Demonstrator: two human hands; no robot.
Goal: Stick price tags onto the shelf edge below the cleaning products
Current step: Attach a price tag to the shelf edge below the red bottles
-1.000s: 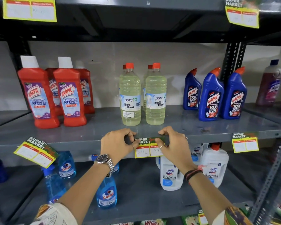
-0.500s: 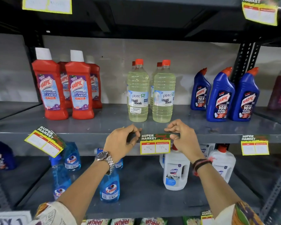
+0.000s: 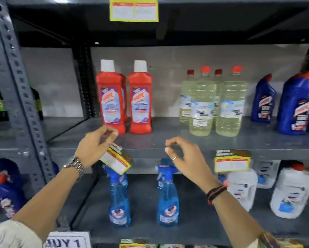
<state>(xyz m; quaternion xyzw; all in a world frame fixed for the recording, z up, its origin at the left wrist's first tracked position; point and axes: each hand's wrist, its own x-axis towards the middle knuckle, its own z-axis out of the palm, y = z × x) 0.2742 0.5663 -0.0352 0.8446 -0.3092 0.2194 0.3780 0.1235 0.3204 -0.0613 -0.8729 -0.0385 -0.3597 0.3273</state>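
A yellow price tag (image 3: 117, 161) hangs tilted on the grey shelf edge (image 3: 150, 152) below the red Harpic bottles (image 3: 140, 99). My left hand (image 3: 94, 149) is at the tag's upper corner with curled fingers, thumb and forefinger nearly together above the edge; a grip is unclear. My right hand (image 3: 182, 158) hovers in front of the shelf edge further right, fingers loosely curled and empty. A second price tag (image 3: 232, 161) sits straight on the edge below the clear bleach bottles (image 3: 214, 104). The image is motion-blurred.
Blue Harpic bottles (image 3: 296, 106) stand at the right. Below are blue spray bottles (image 3: 168, 197) and white jugs (image 3: 293, 192). A perforated steel upright (image 3: 19, 97) rises at the left. Another tag (image 3: 134, 9) hangs on the shelf above.
Both hands left the tag under the bleach bottles and moved left along the shelf edge. My view swung left too. My left hand now reaches the tilted tag.
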